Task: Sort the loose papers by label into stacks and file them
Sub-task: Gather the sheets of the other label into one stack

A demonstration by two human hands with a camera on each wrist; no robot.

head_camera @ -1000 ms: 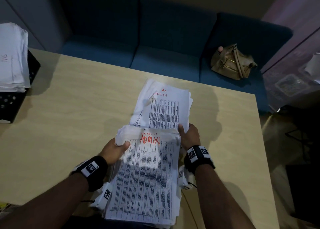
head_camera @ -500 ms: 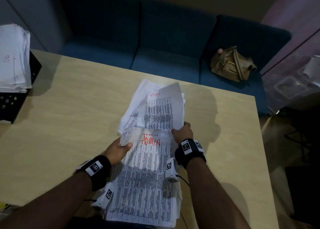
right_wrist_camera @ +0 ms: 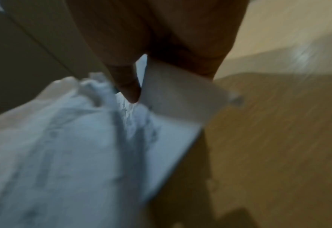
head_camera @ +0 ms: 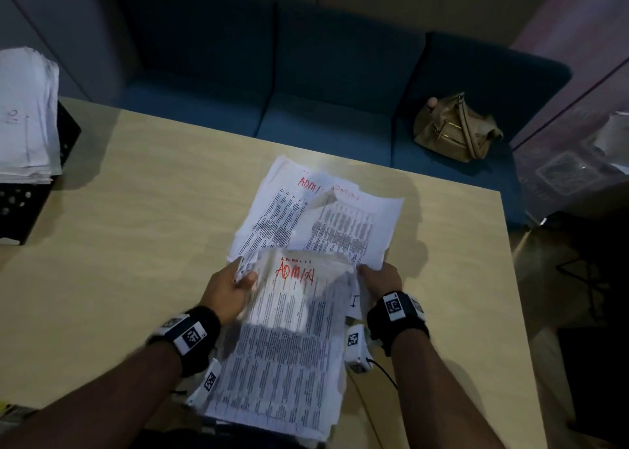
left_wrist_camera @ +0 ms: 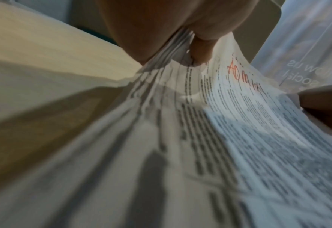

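Observation:
I hold a thick bundle of printed papers (head_camera: pixel 289 339) over the table's near edge; its top sheet is marked ADMIN in red. My left hand (head_camera: pixel 228 290) grips the bundle's upper left edge, thumb on top, and the left wrist view shows the bundle (left_wrist_camera: pixel 200 138) fanned under that thumb. My right hand (head_camera: pixel 379 278) pinches the near corner of a single ADMIN sheet (head_camera: pixel 350 227). That sheet lies skewed over a small ADMIN pile (head_camera: pixel 272 210) on the table beyond the bundle. The right wrist view is blurred but shows the sheet (right_wrist_camera: pixel 180 92) held between my fingers (right_wrist_camera: pixel 128 86).
The wooden table (head_camera: pixel 136 227) ends at a right edge near my right arm. A black tray (head_camera: pixel 20 210) at far left carries a tall white paper stack (head_camera: pixel 23 115). Behind the table stands a blue sofa (head_camera: pixel 323 125) with a tan handbag (head_camera: pixel 456 128).
My right hand took the top sheet off the bundle, lifted it forward and laid it on the ADMIN pile, shifted right. Another ADMIN sheet now tops the bundle. The left hand kept its grip.

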